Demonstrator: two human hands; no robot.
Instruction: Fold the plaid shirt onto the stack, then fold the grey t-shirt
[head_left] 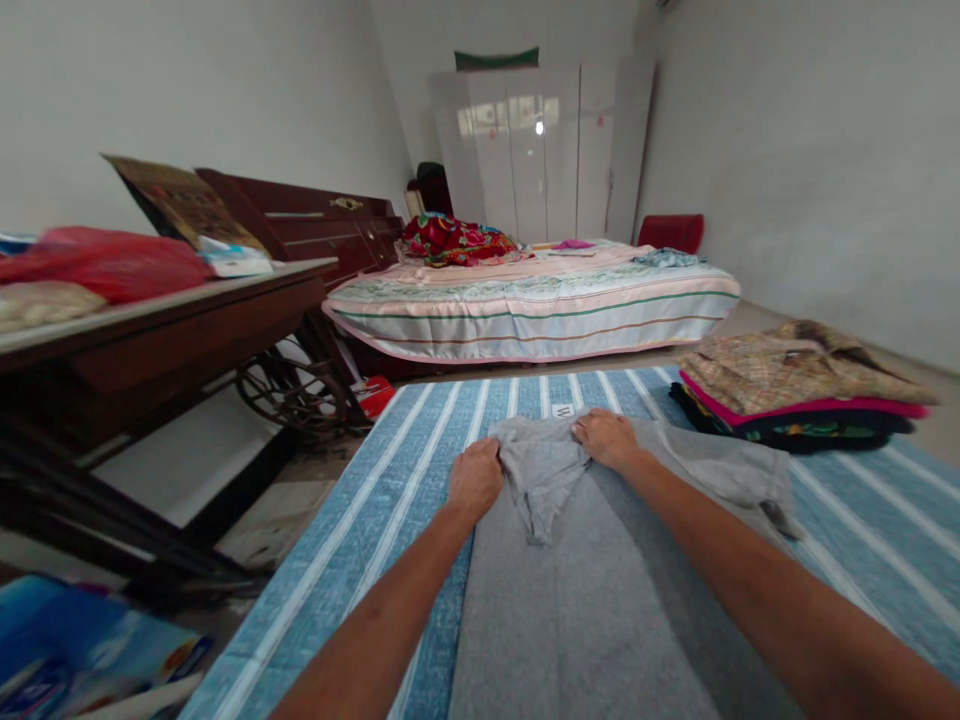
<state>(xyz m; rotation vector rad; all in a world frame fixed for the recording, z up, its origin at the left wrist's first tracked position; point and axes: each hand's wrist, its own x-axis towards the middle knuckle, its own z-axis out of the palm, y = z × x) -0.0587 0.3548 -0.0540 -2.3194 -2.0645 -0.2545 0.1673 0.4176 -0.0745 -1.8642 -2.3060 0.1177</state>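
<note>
A grey shirt (pixel 555 600) lies spread on a blue and white striped cloth (pixel 405 440), one sleeve stretched out to the right. At the shirt's far left edge, my left hand (pixel 477 476) has its fingers closed on a folded-over piece of the grey fabric. Near the collar, my right hand (pixel 606 438) pinches the far edge of the same shirt, its fingertips partly hidden. Between the two hands the fabric is bunched and doubled over. To the right rests a stack of folded clothes (pixel 802 385), with a tan patterned garment on top.
A bed (pixel 540 315) with a striped sheet stands beyond, a red floral quilt (pixel 457 238) on it. To the left is a sewing-machine table (pixel 187 310) with a red plastic bag (pixel 112 262) on top. A blue package (pixel 82 640) sits low at the left.
</note>
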